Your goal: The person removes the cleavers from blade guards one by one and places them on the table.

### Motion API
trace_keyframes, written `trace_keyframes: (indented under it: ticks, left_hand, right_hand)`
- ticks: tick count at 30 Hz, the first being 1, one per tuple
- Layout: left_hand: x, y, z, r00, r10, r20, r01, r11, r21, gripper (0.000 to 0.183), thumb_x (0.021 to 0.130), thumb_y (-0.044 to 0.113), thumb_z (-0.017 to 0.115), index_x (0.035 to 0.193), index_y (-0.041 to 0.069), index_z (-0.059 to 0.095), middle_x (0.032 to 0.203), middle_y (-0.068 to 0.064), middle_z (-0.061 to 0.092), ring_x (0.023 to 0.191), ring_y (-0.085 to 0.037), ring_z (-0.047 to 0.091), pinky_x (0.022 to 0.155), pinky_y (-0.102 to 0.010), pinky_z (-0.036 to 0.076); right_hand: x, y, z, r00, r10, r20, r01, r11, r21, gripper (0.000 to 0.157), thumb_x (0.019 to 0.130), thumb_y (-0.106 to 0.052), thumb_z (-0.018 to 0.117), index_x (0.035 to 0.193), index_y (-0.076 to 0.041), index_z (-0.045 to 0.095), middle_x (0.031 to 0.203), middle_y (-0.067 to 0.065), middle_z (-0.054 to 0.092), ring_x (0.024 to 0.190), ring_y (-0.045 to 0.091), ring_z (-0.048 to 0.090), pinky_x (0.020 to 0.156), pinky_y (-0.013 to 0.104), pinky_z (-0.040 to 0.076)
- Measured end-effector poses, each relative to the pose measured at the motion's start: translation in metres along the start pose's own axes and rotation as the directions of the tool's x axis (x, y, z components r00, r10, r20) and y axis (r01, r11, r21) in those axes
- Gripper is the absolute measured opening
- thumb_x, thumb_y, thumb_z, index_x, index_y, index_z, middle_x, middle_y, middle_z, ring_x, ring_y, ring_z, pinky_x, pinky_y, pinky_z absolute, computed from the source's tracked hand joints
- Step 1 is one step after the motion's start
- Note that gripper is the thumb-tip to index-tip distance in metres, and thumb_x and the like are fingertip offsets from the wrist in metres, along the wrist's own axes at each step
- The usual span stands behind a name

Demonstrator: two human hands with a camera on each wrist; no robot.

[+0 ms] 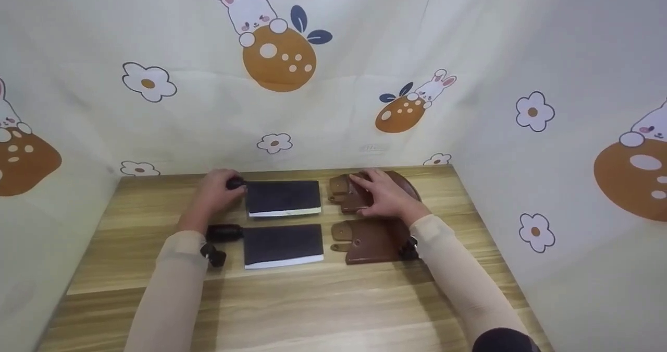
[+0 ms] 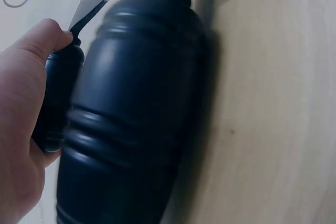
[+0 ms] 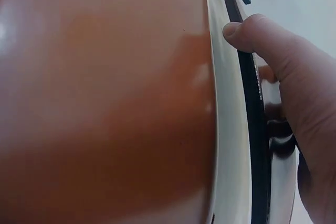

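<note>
Two cleavers with black handles and dark blades with bright edges lie one behind the other, blades pointing right. My left hand grips the far cleaver by its handle; in the left wrist view the thumb lies along that handle. The near cleaver's handle looms large in front. My right hand spans the far brown leather sheath, fingers over its top and thumb at its near edge. Closer to me lies the near sheath, its snap strap pointing left.
The wood-grain table carries all four items. A pale printed cloth with rabbits and flowers rises as a wall behind the table and along both sides. A black wrist camera sits close to the near cleaver's handle.
</note>
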State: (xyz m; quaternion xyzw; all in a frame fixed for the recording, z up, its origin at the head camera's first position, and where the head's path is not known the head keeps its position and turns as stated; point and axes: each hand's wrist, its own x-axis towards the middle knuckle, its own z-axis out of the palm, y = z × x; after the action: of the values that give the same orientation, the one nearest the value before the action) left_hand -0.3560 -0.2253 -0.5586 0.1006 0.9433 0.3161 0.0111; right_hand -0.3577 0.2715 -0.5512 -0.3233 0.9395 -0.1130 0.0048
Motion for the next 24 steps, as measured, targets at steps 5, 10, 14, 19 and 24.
trace_keyframes:
  ticks: [5,10,14,19,24]
  left_hand:
    - [0.001,-0.005,0.007,1.000,-0.016,0.006,0.016,1.000,0.013,0.053,0.106,0.029,0.070,0.148,-0.003,0.063,0.147,-0.030,0.060,0.139,-0.048,0.053,0.119,-0.067,0.041]
    - [0.003,-0.010,0.011,1.000,-0.008,0.004,0.008,1.000,0.015,0.052,0.106,0.028,0.070,0.148,-0.002,0.063,0.147,-0.029,0.061,0.141,-0.048,0.053,0.121,-0.066,0.040]
    - [0.005,-0.013,0.012,1.000,-0.012,0.016,0.011,1.000,0.012,0.053,0.106,0.027,0.070,0.150,-0.002,0.062,0.148,-0.030,0.059,0.142,-0.049,0.052,0.122,-0.067,0.039]
    - [0.007,-0.015,0.013,1.000,-0.011,0.028,0.011,1.000,0.014,0.051,0.108,0.026,0.068,0.150,-0.002,0.062,0.150,-0.030,0.059,0.144,-0.049,0.050,0.122,-0.067,0.037]
    - [0.009,-0.017,0.017,0.999,0.005,0.038,-0.006,0.999,0.038,0.045,0.108,0.024,0.067,0.145,-0.002,0.065,0.148,-0.029,0.061,0.144,-0.049,0.051,0.122,-0.067,0.037]
  right_hand:
    - [0.002,-0.001,0.003,1.000,0.000,0.028,0.000,1.000,0.001,0.102,0.084,-0.047,0.091,0.171,-0.022,0.044,0.169,0.020,0.041,0.155,0.037,0.038,0.126,0.055,0.037]
    - [0.003,0.000,0.006,0.998,-0.012,0.056,0.012,1.000,-0.002,0.102,0.084,-0.045,0.092,0.171,-0.019,0.044,0.168,0.023,0.042,0.152,0.042,0.041,0.123,0.058,0.039]
    - [0.004,0.001,0.009,0.997,0.009,0.081,-0.009,1.000,0.008,0.102,0.084,-0.046,0.092,0.171,-0.021,0.044,0.170,0.023,0.041,0.153,0.043,0.041,0.124,0.058,0.039]
    - [0.005,0.000,0.010,0.989,0.061,0.137,-0.068,0.997,0.043,0.101,0.087,-0.048,0.089,0.173,-0.027,0.040,0.174,0.018,0.037,0.156,0.041,0.037,0.127,0.057,0.035]
    - [0.006,-0.001,0.008,0.981,0.072,0.179,-0.088,0.992,0.086,0.098,0.088,-0.045,0.086,0.173,-0.026,0.040,0.175,0.018,0.036,0.158,0.045,0.035,0.129,0.061,0.029]
